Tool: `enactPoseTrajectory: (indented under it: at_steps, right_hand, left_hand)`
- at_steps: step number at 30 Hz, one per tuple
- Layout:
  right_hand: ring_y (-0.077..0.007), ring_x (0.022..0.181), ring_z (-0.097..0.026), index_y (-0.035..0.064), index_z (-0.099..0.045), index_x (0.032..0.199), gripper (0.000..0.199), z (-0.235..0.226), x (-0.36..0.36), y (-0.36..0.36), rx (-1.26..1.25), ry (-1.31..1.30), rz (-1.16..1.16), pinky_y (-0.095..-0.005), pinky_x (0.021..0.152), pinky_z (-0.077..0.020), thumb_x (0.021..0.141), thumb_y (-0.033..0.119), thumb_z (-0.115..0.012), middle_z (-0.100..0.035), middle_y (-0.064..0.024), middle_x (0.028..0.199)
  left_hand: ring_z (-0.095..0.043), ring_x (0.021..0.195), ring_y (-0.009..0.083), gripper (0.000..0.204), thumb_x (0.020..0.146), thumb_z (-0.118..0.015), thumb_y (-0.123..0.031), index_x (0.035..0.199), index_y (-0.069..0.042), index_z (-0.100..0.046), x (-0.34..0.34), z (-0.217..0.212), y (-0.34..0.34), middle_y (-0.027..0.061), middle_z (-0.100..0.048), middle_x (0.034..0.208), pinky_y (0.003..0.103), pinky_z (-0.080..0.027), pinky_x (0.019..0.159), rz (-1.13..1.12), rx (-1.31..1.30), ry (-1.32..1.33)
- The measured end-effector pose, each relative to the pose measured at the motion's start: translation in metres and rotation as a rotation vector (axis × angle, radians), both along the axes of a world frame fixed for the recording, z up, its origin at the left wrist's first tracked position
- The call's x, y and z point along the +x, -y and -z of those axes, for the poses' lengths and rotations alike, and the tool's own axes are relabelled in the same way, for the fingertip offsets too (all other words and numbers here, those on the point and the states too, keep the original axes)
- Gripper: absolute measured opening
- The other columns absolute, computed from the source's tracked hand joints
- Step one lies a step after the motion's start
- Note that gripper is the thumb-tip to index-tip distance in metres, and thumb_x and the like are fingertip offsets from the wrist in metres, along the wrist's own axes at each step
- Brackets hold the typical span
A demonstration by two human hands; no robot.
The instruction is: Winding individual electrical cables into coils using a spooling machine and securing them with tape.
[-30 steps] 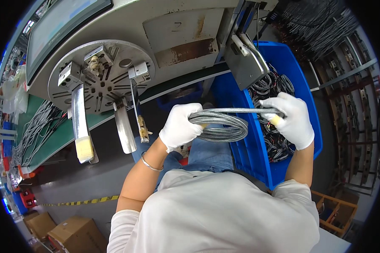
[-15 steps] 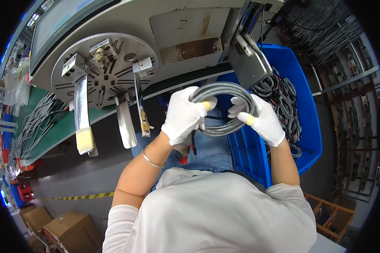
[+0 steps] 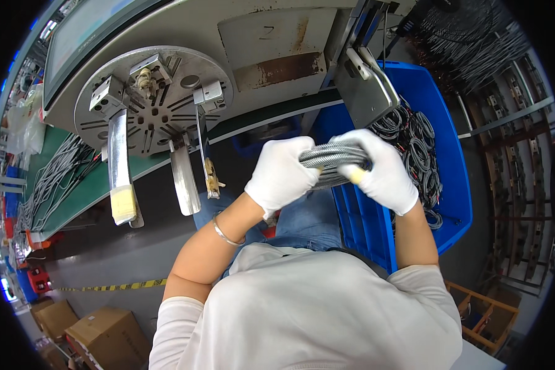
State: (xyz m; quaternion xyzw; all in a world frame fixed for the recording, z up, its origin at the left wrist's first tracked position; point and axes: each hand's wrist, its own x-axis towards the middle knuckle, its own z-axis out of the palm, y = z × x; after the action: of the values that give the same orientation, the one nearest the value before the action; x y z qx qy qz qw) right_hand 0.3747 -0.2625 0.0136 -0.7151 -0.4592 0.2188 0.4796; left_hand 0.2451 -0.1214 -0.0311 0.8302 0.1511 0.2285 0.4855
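Between my two hands is a coil of grey braided cable (image 3: pixel 333 155), tilted so that its loops show nearly edge-on. My left hand (image 3: pixel 282 172), in a white glove, is closed round the coil's left side. The right side is gripped by my right hand (image 3: pixel 385 174), gloved in white with a yellow patch on the thumb. Parts of the coil are hidden behind the gloves, and its loops are slightly blurred. Left of my hands stands a round slotted metal disc (image 3: pixel 157 114) with several metal arms, one wrapped in yellow tape (image 3: pixel 123 205).
At the right, a blue bin (image 3: pixel 455 185) holds several coiled cables (image 3: pixel 420 148). A metal plate (image 3: pixel 365 98) juts from the machine near my right hand. Loose grey cables (image 3: pixel 58 179) lie on the green bench (image 3: pixel 83 200) at the left. Cardboard boxes (image 3: pixel 108 336) stand on the floor.
The coil has turned from an open ring facing me to nearly edge-on. My hands have come closer together, with my right fingers now over the coil's top.
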Motion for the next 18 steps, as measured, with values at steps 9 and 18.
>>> enactPoseTrajectory:
  at_steps: [9,18]
  right_hand:
    - [-0.0176,0.068,-0.06,0.0024,-0.06,0.089,0.021,-0.017,-0.004,-0.005,-0.35,0.069,-0.261,-0.032,0.065,-0.0481,0.084,0.022,-0.066,-0.061,-0.0098,0.073]
    - [-0.0169,0.064,-0.057,0.0021,-0.059,0.085,0.021,-0.048,0.005,0.014,-0.45,0.077,-0.29,-0.0292,0.063,-0.0465,0.084,0.022,-0.065,-0.06,-0.0092,0.07]
  left_hand:
    - [-0.051,0.05,0.0242,0.013,0.066,-0.068,-0.005,0.066,-0.002,-0.056,0.02,0.004,-0.008,0.0152,-0.055,0.062,0.03,-0.041,0.05,0.069,0.264,0.017]
    - [-0.057,0.057,0.0165,0.012,0.066,-0.072,-0.006,0.074,-0.003,-0.064,0.026,-0.02,-0.003,0.0121,-0.058,0.064,0.031,-0.045,0.056,0.324,0.147,-0.007]
